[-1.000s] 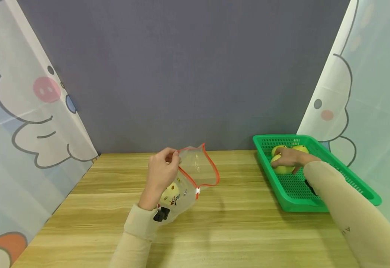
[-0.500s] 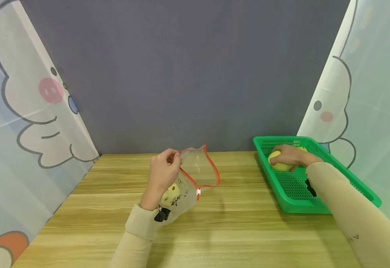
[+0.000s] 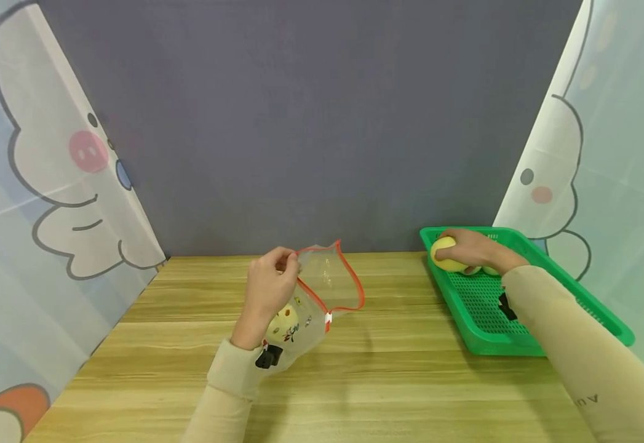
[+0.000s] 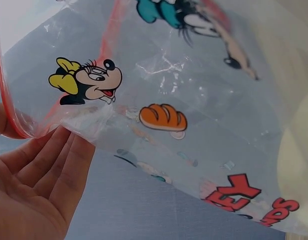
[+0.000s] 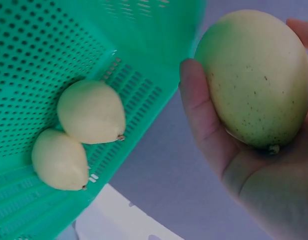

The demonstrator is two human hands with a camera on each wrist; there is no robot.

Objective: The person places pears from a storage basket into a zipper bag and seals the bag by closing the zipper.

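Note:
In the head view my left hand (image 3: pixel 270 280) pinches the red-edged mouth of a clear plastic slider zip bag (image 3: pixel 313 307) between thumb and fingers. The bag's mouth gapes toward the right, and cartoon prints cover its side. A pale yellow pear (image 3: pixel 282 321) shows through its lower part. My right hand (image 3: pixel 473 247) grips another yellow pear (image 3: pixel 445 257) over the far left corner of the green basket (image 3: pixel 507 346). From the right wrist, brown specks and a short stem show on this held pear (image 5: pixel 256 80). Two more pears lie side by side in the basket, one pear (image 5: pixel 91 111) touching the other pear (image 5: pixel 60 160).
The basket stands at the right on a wood-grain table (image 3: pixel 388 381). A grey backdrop (image 3: pixel 310 123) rises behind the table. Printed cartoon curtains (image 3: pixel 0 246) hang at both sides. A small black device (image 3: pixel 269 357) sits at my left wrist.
My right hand has gripped a pear among the others, lifted it and carried it left toward the basket's edge. My left hand and the bag have stayed nearly still.

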